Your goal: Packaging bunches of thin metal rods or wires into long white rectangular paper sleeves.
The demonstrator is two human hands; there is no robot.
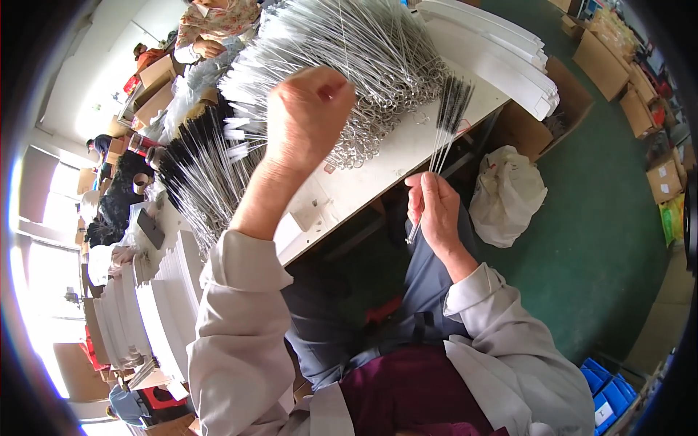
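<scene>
My right hand is closed around the thin wire stems of several bottle brushes with dark bristles. Their bristled ends point up and away, and the stem ends stick out below my fingers. Raised over the table, my left hand is closed in front of a big pile of brushes with pale bristles and looped wire ends. A thin line rises by its fingers; what they hold is hidden. Left of that forearm lies a bundle of brushes with black bristles.
The white table runs diagonally before me. White sheets lie at its far right, white card stacks at the left. A white plastic sack and cardboard boxes stand on the floor. Another person's hand is across the table.
</scene>
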